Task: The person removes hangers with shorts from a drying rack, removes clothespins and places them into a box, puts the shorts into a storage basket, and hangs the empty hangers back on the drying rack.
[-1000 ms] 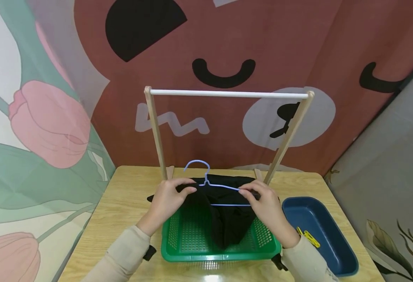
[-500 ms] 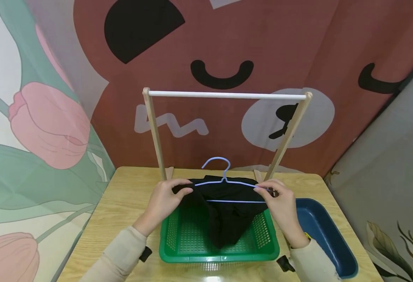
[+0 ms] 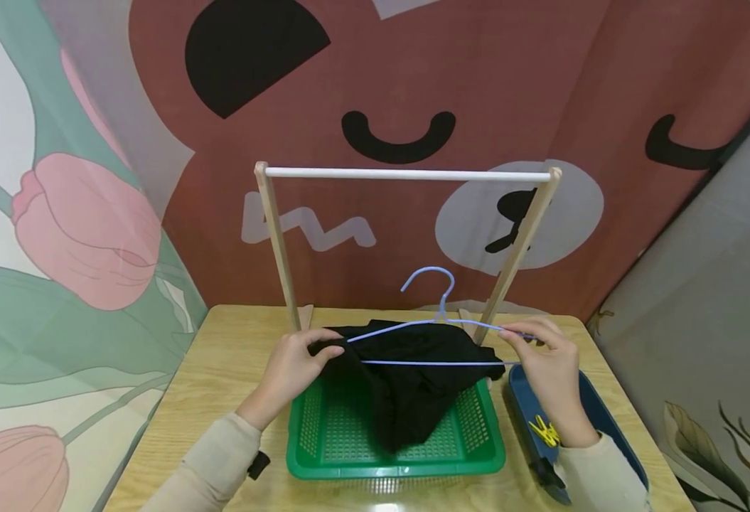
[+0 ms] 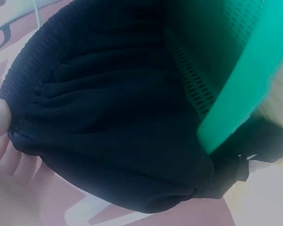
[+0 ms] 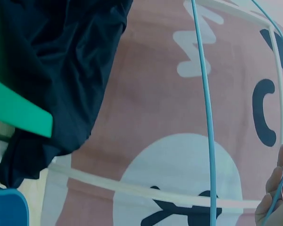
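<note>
1. Currently, your left hand (image 3: 294,366) pinches the black garment (image 3: 406,402) by its gathered edge.
2. Your right hand (image 3: 547,366) pinches the blue hanger (image 3: 435,363) by its right arm, hook upward.
3. That garment droops over the green basket (image 3: 394,471) on the worktop (image 3: 221,355).

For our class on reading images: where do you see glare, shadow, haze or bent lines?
Head: a glare spot on the table at the bottom edge, shadow in the basket beneath the cloth. Left wrist: pale haze, basket's rim soft. Right wrist: haze too, and the rack post looks slightly bowed.
</note>
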Motion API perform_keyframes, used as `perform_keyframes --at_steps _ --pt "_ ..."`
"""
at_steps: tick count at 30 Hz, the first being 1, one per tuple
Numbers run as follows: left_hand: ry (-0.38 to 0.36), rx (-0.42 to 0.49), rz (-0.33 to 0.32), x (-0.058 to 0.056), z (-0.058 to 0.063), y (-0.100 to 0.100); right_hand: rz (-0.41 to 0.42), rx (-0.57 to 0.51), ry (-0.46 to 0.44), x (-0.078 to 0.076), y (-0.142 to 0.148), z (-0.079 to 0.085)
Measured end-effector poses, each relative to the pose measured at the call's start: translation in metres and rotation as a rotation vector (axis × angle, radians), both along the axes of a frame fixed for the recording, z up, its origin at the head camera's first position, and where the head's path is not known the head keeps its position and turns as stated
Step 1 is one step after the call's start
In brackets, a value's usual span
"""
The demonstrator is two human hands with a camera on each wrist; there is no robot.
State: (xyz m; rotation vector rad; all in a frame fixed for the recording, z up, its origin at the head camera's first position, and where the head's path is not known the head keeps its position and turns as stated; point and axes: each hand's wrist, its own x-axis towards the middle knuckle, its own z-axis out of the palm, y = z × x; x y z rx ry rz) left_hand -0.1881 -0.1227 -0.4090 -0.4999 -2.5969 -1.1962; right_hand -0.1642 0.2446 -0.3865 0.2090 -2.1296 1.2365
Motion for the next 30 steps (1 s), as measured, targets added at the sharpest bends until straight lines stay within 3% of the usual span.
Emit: perform_keyframes --at_steps 10,16,21,26,30 --pt "-0.045 0.004 -0.002 -0.003 -0.009 -0.006 -0.03 0.028 0.005 0.009 0.013 -0.001" --pt "-0.082 0.029 0.053 -0.007 -0.018 -0.014 -0.065 0.035 0.072 0.009 0.029 -0.003" --pt "-0.135 -0.008 0.066 -0.006 -0.03 -0.014 -0.118 0.008 0.077 0.009 0.038 0.001" --pt "-0.297 -0.073 -0.01 -0.002 -0.043 -0.01 -0.114 -0.032 0.037 0.019 0.023 0.013" --pt "-0.39 -0.141 -0.128 0.004 -0.051 -0.007 -0.076 -0.049 0.038 0.023 0.013 0.013"
